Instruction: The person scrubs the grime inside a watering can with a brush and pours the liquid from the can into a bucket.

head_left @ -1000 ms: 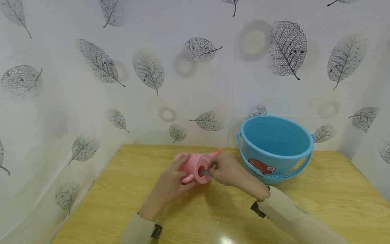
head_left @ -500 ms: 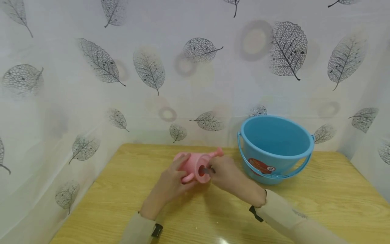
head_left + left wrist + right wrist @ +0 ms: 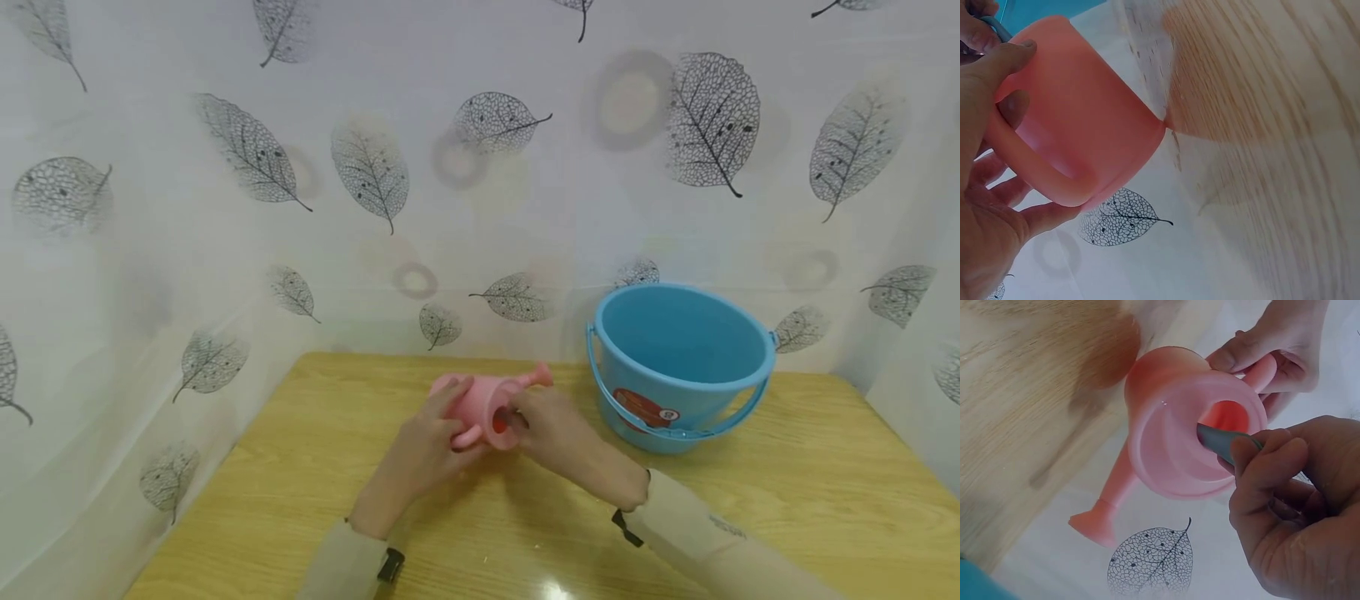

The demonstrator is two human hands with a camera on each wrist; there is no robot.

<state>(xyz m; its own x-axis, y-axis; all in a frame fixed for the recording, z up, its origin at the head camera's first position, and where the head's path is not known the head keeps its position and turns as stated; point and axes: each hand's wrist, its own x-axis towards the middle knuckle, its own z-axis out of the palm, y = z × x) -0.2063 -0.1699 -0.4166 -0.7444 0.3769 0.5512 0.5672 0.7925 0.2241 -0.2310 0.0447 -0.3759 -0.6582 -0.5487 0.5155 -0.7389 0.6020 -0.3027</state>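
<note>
A pink toy watering can (image 3: 471,406) lies tipped on the table, its wide mouth facing the right hand and its spout (image 3: 1094,523) pointing away. The left hand (image 3: 423,446) grips the can's body beside the loop handle (image 3: 1035,165), with the thumb over the rim side. Between curled fingers, the right hand (image 3: 1297,512) pinches a slim grey-green, handle-like piece (image 3: 1215,439). The tip of that piece reaches into the can's mouth, by the reddish inner hole (image 3: 1230,415). Its full shape is hidden by the fingers and the can.
To the right stands a blue bucket (image 3: 686,400) with its handle lowered across the front. The wood-grain table (image 3: 315,417) meets a white leaf-patterned sheet (image 3: 525,200) at the back and sides. Small bright specks lie on the front tabletop.
The right hand has come slightly closer to the can's mouth, and less of the grey-green piece shows in the head view. The left hand and can stay nearly still.
</note>
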